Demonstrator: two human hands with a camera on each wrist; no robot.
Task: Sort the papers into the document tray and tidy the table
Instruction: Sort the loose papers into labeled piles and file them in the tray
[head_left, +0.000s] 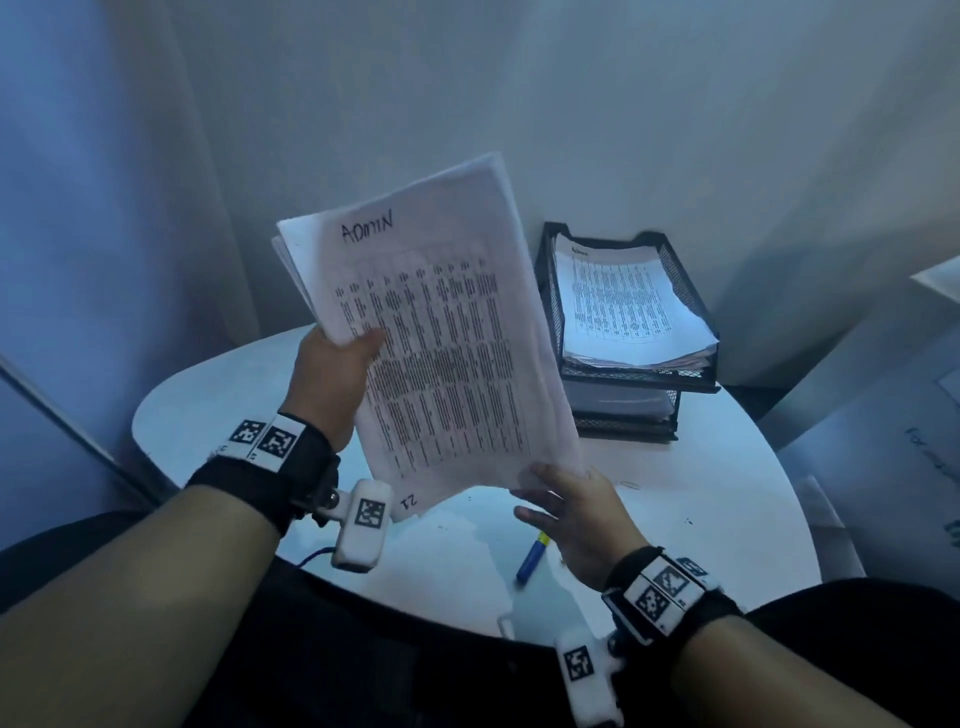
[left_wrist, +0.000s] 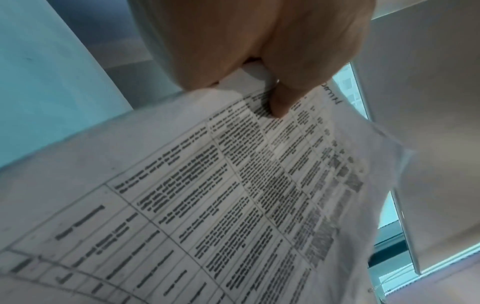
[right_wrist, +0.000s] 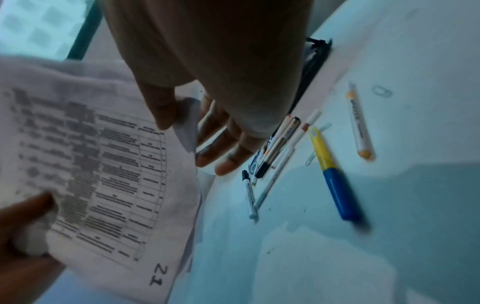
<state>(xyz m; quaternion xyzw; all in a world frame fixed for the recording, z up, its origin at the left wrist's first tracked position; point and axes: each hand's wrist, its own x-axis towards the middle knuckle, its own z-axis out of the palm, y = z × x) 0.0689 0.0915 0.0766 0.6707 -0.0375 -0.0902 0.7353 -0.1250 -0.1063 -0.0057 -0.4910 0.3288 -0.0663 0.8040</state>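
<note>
My left hand (head_left: 349, 353) holds up a stack of printed papers (head_left: 441, 338) over the round white table (head_left: 208, 415). Its thumb (left_wrist: 279, 102) lies on the top sheet, which has "ADMIN" handwritten at the head. At the stack's lower right corner is my right hand (head_left: 563, 506), where the thumb (right_wrist: 161, 115) sits on the corner and the fingers (right_wrist: 221, 144) reach beneath it. A black mesh two-tier document tray (head_left: 551, 296) stands at the table's far right. Its top tier holds a pile of similar sheets (head_left: 623, 306).
A blue and yellow pen (head_left: 535, 558) lies near my right hand. In the right wrist view, several pens (right_wrist: 275, 148), an orange-tipped pen (right_wrist: 359, 127) and a paper clip (right_wrist: 381, 91) lie on the table. Walls close in behind the table.
</note>
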